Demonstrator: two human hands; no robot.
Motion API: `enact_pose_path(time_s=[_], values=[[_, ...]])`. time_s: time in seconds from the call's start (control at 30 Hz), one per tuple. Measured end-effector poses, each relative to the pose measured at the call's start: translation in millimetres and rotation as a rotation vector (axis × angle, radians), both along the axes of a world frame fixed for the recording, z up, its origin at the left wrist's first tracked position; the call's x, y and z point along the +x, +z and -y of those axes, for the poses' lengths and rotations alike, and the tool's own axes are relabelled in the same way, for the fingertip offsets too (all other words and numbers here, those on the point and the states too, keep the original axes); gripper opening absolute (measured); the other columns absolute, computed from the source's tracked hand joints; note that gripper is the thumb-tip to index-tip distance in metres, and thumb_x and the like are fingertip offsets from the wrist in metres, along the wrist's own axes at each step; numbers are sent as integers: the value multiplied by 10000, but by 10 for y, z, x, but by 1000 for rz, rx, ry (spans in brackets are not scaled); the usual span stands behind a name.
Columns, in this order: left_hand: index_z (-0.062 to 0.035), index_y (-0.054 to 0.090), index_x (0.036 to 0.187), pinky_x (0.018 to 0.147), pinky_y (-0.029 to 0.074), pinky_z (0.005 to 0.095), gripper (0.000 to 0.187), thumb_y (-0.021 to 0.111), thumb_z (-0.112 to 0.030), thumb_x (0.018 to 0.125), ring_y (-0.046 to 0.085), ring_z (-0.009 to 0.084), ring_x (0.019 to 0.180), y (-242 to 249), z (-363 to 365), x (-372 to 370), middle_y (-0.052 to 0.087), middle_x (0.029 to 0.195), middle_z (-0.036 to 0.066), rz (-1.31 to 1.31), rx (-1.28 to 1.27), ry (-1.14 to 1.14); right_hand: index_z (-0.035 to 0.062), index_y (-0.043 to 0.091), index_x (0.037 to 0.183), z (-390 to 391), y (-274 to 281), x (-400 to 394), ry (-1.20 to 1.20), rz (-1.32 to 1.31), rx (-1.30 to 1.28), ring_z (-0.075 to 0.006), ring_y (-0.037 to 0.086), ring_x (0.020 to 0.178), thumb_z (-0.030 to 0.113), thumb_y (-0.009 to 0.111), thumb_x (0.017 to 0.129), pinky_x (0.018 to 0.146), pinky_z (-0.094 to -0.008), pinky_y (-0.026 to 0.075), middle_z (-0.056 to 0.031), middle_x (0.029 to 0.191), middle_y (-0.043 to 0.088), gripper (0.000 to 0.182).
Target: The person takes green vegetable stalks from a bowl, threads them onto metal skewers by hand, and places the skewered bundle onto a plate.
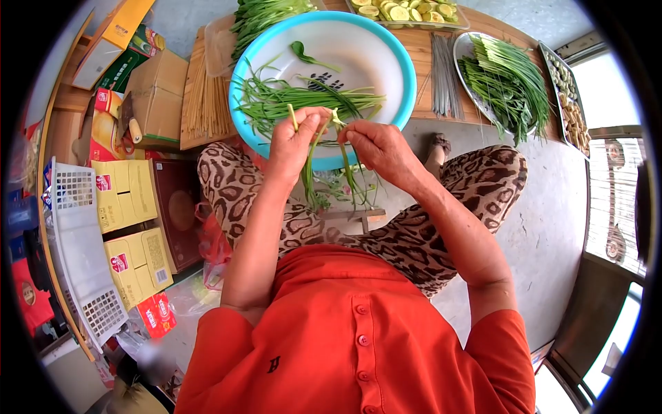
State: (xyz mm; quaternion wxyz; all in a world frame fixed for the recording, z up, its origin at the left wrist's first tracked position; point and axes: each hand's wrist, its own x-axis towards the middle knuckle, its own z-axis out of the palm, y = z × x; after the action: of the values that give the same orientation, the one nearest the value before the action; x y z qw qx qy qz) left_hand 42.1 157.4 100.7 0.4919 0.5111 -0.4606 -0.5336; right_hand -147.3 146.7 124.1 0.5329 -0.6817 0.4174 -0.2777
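Both hands are raised over the near rim of a white basin with a blue rim (407,76). My left hand (298,141) is closed around leafy green stems (309,176), whose pale cut end pokes up above the thumb and whose leaves hang below. Close beside it, my right hand (378,143) pinches more green stems (354,178), also trailing down outside the basin. A pale green knot-like piece shows between the two hands. Inside the basin lie loose long green stems (276,103) and a single leaf (299,50).
Around the basin on the wooden table are bamboo skewers (207,103), thin metal skewers (447,76), a container of sliced zucchini (400,12), a plate heaped with greens (507,86) and a tray (586,148). Cardboard boxes (157,96) and a white plastic basket (76,234) stand left.
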Motion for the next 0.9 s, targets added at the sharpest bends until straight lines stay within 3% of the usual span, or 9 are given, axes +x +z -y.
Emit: enact_pose_path(time_s=[0.07, 0.13, 0.17, 0.3, 0.43, 0.53, 0.63, 0.77, 0.9], values=[[-4, 626, 1112, 583, 388, 230, 290, 513, -239, 988, 472, 62, 642, 0, 11, 32, 572, 817, -3, 59, -31, 54, 15, 626, 953, 11, 15, -10, -11, 5, 33, -62, 426, 502, 163, 460, 987, 474, -244, 363, 8, 565, 453, 225], [-5, 621, 1123, 515, 359, 206, 270, 490, -204, 996, 457, 47, 612, -5, 24, 118, 546, 762, -12, -84, -28, 136, 0, 627, 933, 22, 47, -33, -27, 6, 89, -112, 466, 502, 156, 483, 952, 493, -288, 410, -52, 612, 535, 213], [-5, 539, 1239, 495, 337, 216, 350, 493, -254, 998, 414, 49, 588, 12, 20, 155, 525, 798, -3, -119, -22, 115, 0, 627, 933, 23, 42, -29, -25, 7, 88, -112, 466, 502, 156, 483, 952, 493, -288, 410, -52, 612, 535, 213], [-1, 375, 1353, 481, 311, 212, 540, 438, -407, 1002, 384, 51, 568, 41, 21, 134, 522, 919, 48, -85, -110, 200, 17, 626, 975, 29, 29, -19, -18, 10, 106, -64, 430, 498, 167, 454, 991, 482, -235, 363, 9, 565, 453, 228], [-10, 385, 1334, 484, 311, 212, 515, 400, -413, 1012, 393, 57, 579, 40, 51, 135, 523, 912, 48, -270, -123, 219, 20, 625, 975, 36, 14, -18, -22, 12, 136, -62, 424, 496, 171, 451, 993, 483, -231, 357, 11, 562, 453, 231], [-23, 459, 1248, 512, 310, 229, 385, 371, -331, 1035, 388, 65, 595, -28, 63, 147, 530, 961, 51, -197, -180, 194, 21, 624, 976, 35, 16, -14, -23, 20, 142, -60, 421, 493, 176, 451, 994, 481, -227, 350, 14, 556, 451, 233], [1, 610, 1081, 517, 342, 207, 228, 479, -163, 994, 432, 47, 619, -29, 72, 127, 532, 884, 14, -194, -122, 240, 27, 625, 979, 30, 18, -20, -4, 39, 126, -57, 417, 489, 179, 449, 995, 480, -225, 346, 18, 550, 447, 233], [-10, 617, 1192, 551, 367, 199, 274, 500, -145, 984, 443, 37, 640, -18, 68, 131, 545, 808, -16, -70, -72, 130, 32, 627, 983, 18, 29, -15, 10, 44, 113, -55, 414, 483, 183, 451, 996, 479, -224, 344, 22, 544, 447, 232], [-15, 622, 1144, 560, 374, 203, 238, 510, -144, 979, 461, 37, 653, 40, 67, 70, 601, 825, -2, -62, -48, 135, 33, 631, 984, 13, 54, -9, 24, 45, 115, -51, 415, 479, 191, 454, 998, 478, -225, 343, 23, 536, 445, 238]])
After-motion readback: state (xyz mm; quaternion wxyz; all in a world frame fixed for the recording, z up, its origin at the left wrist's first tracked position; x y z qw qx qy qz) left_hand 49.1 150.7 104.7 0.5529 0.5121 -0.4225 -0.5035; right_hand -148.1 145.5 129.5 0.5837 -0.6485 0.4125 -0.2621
